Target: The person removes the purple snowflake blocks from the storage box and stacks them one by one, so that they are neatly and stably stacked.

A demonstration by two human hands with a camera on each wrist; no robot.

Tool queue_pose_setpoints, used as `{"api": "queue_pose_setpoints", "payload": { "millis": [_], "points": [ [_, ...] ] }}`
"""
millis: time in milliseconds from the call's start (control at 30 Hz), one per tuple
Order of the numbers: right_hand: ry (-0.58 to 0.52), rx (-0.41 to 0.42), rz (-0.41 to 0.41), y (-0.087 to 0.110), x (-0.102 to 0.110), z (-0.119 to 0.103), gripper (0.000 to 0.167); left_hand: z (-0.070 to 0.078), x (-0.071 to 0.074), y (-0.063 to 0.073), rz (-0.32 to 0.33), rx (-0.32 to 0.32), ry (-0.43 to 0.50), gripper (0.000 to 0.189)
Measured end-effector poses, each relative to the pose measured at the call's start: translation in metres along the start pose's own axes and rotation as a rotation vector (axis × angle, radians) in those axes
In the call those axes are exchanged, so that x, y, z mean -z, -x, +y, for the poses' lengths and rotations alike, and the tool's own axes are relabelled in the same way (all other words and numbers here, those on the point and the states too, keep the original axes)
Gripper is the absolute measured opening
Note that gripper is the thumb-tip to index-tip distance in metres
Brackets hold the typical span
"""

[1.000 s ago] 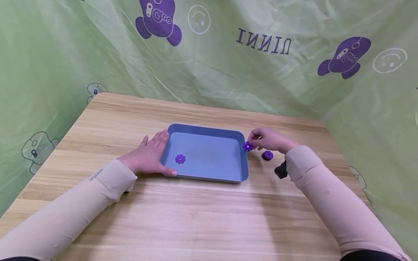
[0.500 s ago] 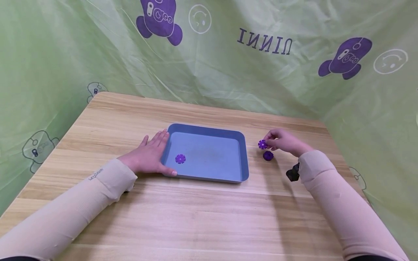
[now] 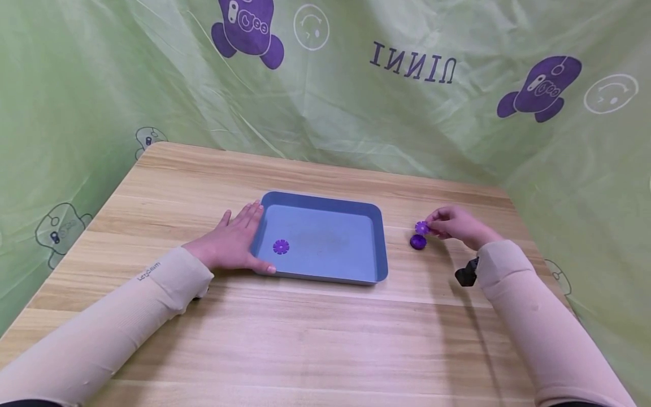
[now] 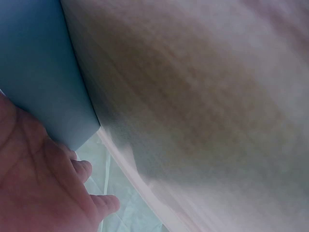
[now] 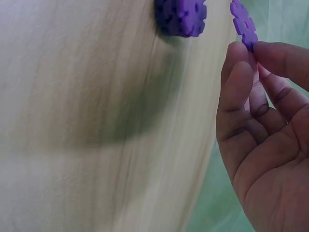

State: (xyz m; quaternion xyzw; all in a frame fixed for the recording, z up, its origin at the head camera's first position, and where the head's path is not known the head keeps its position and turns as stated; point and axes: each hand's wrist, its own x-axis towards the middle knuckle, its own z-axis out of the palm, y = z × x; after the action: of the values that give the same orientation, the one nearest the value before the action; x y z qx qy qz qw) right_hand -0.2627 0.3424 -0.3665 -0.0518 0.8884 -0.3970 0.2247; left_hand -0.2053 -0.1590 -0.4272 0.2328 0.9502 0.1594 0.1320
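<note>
My right hand (image 3: 460,226) pinches a purple snowflake building disc (image 3: 421,228) by its edge, between thumb and fingertips. In the right wrist view this notched disc (image 5: 244,24) is seen nearly edge-on, raised off the table. Just below it, a small stack of purple discs (image 3: 418,242) sits on the tabletop; the right wrist view shows the stack (image 5: 181,17) at the top. A blue-grey tray (image 3: 325,243) lies left of the stack, with one purple disc (image 3: 281,247) flat inside near its left end. My left hand (image 3: 231,240) rests with straight fingers along the tray's left side.
The wooden table (image 3: 325,339) stretches around the tray on all sides. Behind and beside it hangs a green printed curtain (image 3: 325,102). A black wrist camera (image 3: 467,273) hangs under the right sleeve.
My right hand has moved right, carrying the pinched disc from the tray's right rim to just above the stack. The left hand and the tray have stayed put.
</note>
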Motion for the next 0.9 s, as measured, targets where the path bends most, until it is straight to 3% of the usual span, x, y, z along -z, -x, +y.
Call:
{"api": "queue_pose_setpoints", "payload": {
  "millis": [233, 900],
  "points": [
    [-0.017, -0.048, -0.022, 0.003, -0.002, 0.007, 0.025, -0.001, 0.0, 0.0, -0.001, 0.002, -0.001, 0.145],
    [-0.008, -0.067, -0.073, -0.001, -0.006, 0.013, 0.024, -0.001, 0.002, -0.001, -0.009, 0.004, 0.002, 0.145]
  ]
}}
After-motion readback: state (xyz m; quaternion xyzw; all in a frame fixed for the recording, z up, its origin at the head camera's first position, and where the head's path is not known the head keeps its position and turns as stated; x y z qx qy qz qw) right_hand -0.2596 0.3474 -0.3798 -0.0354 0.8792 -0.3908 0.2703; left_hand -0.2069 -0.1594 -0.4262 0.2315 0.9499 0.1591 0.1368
